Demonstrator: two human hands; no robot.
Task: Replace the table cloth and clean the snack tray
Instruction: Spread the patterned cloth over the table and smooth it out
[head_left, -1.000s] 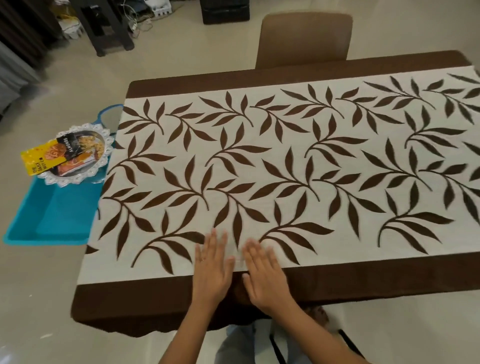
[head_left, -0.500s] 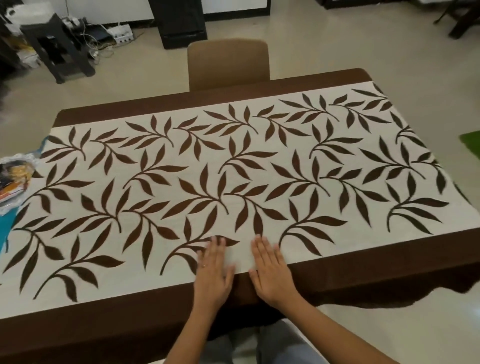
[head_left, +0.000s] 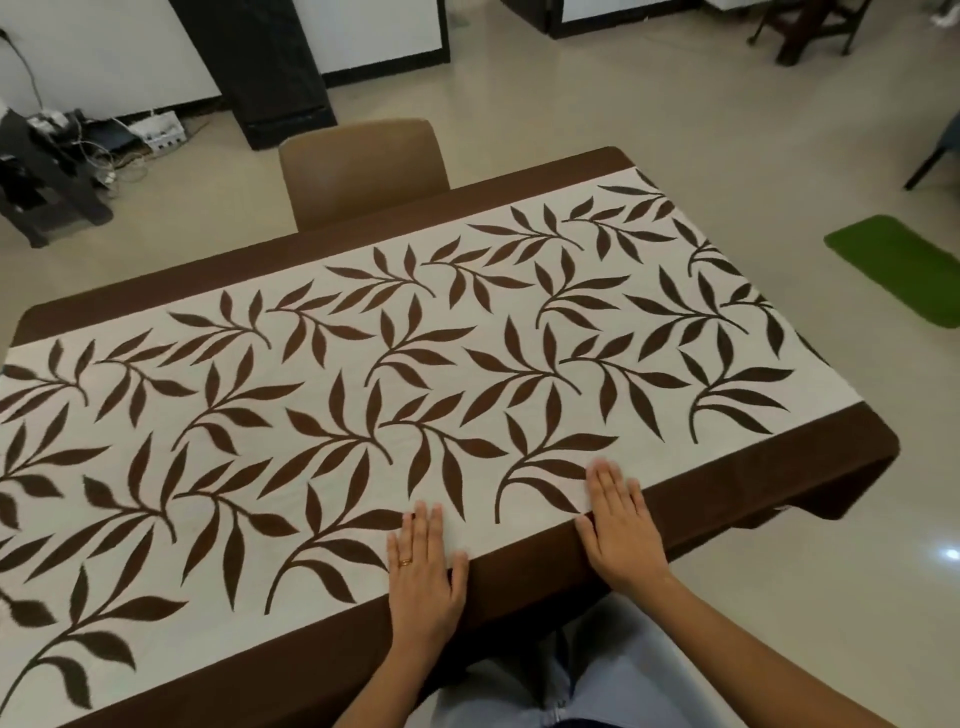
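A white table cloth (head_left: 395, 374) with brown leaf prints and a dark brown border lies spread flat over the whole table. My left hand (head_left: 423, 577) rests palm down on its near edge, fingers together, a ring on one finger. My right hand (head_left: 621, 530) lies flat on the cloth a little to the right, across the line where white meets brown. Neither hand holds anything. The snack tray is out of view.
A brown chair (head_left: 363, 166) stands tucked in at the table's far side. A green mat (head_left: 904, 265) lies on the floor to the right. A dark stool with cables (head_left: 47, 171) and a black cabinet (head_left: 270, 78) stand at the back left.
My view has swung right, so the snack tray and blue bin at the left have left the frame. My right hand has slid to the right along the cloth, away from my left hand.
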